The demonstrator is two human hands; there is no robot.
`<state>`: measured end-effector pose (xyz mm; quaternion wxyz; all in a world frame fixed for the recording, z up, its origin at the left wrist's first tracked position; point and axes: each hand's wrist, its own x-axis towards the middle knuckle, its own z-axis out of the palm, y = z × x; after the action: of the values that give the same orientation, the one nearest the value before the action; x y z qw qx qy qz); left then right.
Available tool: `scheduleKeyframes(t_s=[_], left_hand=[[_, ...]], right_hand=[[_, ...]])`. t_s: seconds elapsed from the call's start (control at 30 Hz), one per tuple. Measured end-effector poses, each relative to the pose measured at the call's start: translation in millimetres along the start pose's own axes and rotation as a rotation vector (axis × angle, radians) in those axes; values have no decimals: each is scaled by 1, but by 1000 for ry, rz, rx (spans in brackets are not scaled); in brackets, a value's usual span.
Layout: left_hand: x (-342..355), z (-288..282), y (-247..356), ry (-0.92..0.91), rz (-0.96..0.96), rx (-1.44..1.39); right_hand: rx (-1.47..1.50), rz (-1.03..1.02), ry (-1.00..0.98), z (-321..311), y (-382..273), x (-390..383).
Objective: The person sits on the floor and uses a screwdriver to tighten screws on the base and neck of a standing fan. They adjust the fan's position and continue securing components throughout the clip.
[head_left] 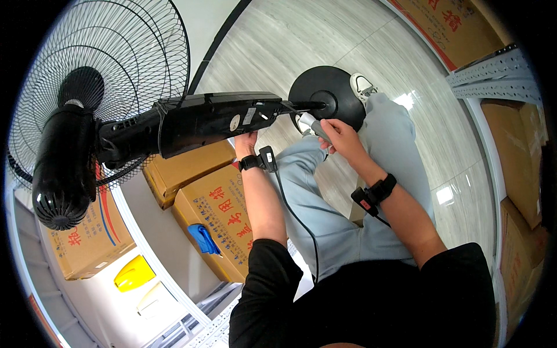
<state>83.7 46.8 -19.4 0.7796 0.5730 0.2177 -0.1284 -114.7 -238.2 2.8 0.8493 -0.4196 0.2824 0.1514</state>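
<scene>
A black pedestal fan (209, 119) stands in front of me, its wire cage (110, 52) and motor housing (61, 168) at the left, its round base (325, 87) on the floor. My left hand (246, 142) reaches up under the fan's black control column and touches it; its fingers are hidden behind the column. My right hand (339, 136) is closed around a small grey and white tool (310, 124) whose tip is at the pole just below the column. Both wrists wear black bands with small devices.
Cardboard boxes (214, 214) sit on white shelving at the left, with a blue cloth (203, 238) and yellow item (133, 272). More boxes and a perforated metal shelf rail (493, 72) line the right. Pale glossy floor tiles (301, 40) lie around the base.
</scene>
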Motion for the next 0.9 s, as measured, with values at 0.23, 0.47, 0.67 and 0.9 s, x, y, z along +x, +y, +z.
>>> scheduleKeyframes(t_s=[0.23,0.47,0.67,0.9], left_hand=[[-29,25,1,-95,76,73],[-73,39,-12,-48,-84,-141],[-114,23,-39,-34,-143,-433],[-137,32,-50,-111,-55,-417]], right_hand=[[-588,-691,265,-1,24,12],[-168,-221,72,3,9,0],[-288,-274,57,8,6,-9],[-232,-229,65,-1,-1,-32]])
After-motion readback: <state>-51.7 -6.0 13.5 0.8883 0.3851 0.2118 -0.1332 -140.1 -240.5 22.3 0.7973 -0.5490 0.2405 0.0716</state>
